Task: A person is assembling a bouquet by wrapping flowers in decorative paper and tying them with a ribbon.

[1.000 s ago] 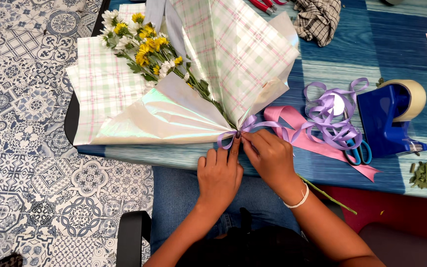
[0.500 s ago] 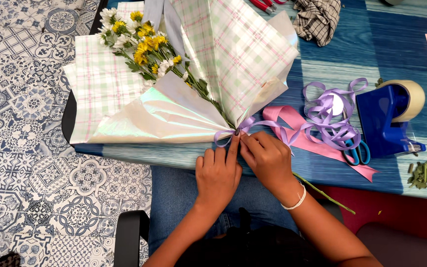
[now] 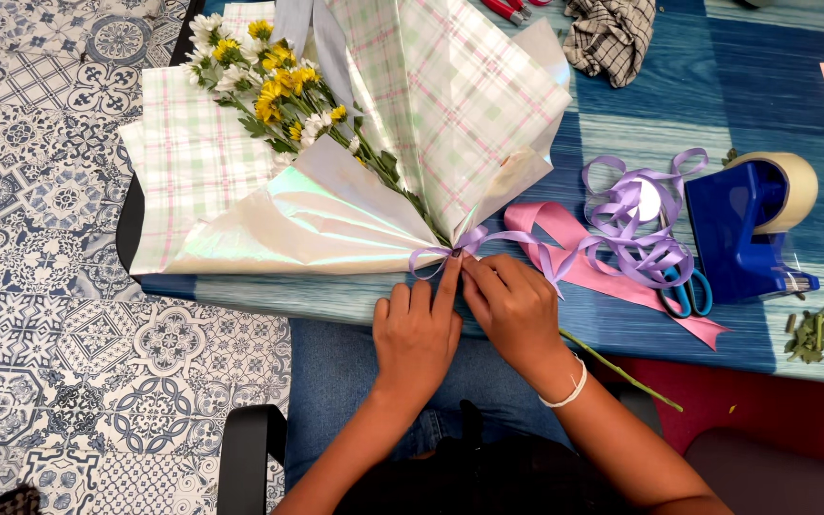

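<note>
Barely shifted, left hand point(image 3: 416, 336) and right hand point(image 3: 514, 307) pinching lilac ribbon point(image 3: 457, 250)

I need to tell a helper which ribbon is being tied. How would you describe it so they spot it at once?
Find the wrapped bouquet on the blue table. At its narrow gathered end, by both hands, sits the lilac ribbon bow. It is thinner and paler than the wide pink ribbon beside it.

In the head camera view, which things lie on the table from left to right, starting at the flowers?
Yellow and white flowers → plaid wrapping paper → lilac ribbon bow at the fingertips of the left hand and right hand → loose lilac ribbon coil → blue tape dispenser → green stem cuttings.
</note>
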